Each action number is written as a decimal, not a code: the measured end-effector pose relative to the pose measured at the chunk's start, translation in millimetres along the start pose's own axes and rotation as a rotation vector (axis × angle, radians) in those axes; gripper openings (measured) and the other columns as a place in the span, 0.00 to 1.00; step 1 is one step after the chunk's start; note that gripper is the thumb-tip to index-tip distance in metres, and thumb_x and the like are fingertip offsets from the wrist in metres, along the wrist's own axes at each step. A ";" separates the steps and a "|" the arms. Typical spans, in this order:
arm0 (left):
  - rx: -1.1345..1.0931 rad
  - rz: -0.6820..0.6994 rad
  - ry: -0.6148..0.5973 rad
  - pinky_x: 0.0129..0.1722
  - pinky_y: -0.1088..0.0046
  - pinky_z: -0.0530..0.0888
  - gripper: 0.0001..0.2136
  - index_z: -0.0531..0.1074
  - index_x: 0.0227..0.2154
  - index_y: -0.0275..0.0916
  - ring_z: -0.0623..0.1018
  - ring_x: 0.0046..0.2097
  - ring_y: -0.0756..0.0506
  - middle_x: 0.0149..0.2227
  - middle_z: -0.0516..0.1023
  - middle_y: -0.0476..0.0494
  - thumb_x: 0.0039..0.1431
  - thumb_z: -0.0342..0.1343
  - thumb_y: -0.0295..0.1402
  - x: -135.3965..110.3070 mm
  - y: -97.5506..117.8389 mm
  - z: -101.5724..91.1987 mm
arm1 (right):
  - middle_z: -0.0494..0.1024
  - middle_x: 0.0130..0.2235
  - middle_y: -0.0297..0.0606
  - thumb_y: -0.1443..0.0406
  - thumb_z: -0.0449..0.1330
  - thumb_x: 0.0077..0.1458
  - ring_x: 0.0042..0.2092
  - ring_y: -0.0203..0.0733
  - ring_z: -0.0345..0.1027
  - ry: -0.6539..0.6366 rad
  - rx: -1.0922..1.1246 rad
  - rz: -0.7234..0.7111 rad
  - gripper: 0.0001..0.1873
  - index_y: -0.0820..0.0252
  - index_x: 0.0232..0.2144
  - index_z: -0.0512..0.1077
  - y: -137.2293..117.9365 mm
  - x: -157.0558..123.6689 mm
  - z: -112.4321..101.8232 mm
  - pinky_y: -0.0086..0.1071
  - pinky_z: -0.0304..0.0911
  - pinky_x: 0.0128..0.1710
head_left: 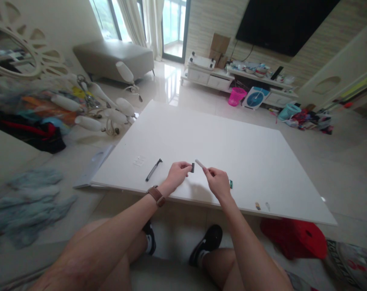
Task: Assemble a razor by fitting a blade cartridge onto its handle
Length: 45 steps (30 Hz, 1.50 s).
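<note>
My left hand [179, 173] pinches a small dark rectangular piece [192, 167] above the white table. Its exact kind is too small to make out. Between the thumb and fingers of my right hand [217, 180] is a slim pale grey stick [199, 163] with a rounded end. The stick's tip points at the dark piece, with a small gap between them. Left of my left hand lies a black and silver pen-like tool [154, 169] with a dark forked end. A small green item [230, 184] shows partly behind my right hand.
The white table [220, 137] spans the view before me. A clear small sheet [139, 160] lies at its left; a small yellowish-brown item [258, 206] and a clear piece [267, 206] sit near its front right edge. A lamp with white shades [117, 116] stands beyond the left edge.
</note>
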<state>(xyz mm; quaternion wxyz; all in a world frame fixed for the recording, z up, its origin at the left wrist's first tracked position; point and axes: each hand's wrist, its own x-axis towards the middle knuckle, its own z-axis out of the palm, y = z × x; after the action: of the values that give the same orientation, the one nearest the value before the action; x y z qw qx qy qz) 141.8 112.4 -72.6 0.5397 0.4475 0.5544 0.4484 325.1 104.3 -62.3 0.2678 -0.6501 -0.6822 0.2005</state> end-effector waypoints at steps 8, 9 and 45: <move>0.008 -0.005 -0.020 0.28 0.74 0.66 0.09 0.78 0.26 0.35 0.69 0.26 0.51 0.26 0.77 0.45 0.49 0.55 0.33 0.0 -2.6 0.8 | 0.67 0.19 0.32 0.46 0.54 0.60 0.24 0.36 0.56 -0.130 0.066 -0.015 0.26 0.59 0.25 0.78 0.9 1.5 -2.6 0.31 0.45 0.26; 0.013 -0.009 -0.011 0.28 0.74 0.66 0.09 0.78 0.26 0.35 0.69 0.26 0.51 0.26 0.77 0.45 0.49 0.55 0.33 0.2 -2.8 1.0 | 0.68 0.20 0.33 0.47 0.54 0.60 0.25 0.36 0.57 -0.086 0.027 0.017 0.26 0.59 0.25 0.78 1.9 2.1 -2.8 0.31 0.45 0.26; -0.434 -0.111 0.127 0.31 0.74 0.71 0.02 0.64 0.30 0.36 0.75 0.24 0.53 0.38 0.82 0.36 0.55 0.53 0.25 9.6 8.5 -9.2 | 0.76 0.32 0.39 0.66 0.58 0.56 0.33 0.40 0.66 -0.124 -0.261 0.196 0.03 0.59 0.30 0.70 56.6 0.6 59.1 0.30 0.53 0.33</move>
<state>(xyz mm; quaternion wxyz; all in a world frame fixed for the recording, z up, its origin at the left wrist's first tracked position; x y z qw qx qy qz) 132.5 123.3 -66.0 0.6112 0.2607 0.5017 0.5539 332.3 113.5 -143.3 0.1176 -0.7291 -0.6511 0.1751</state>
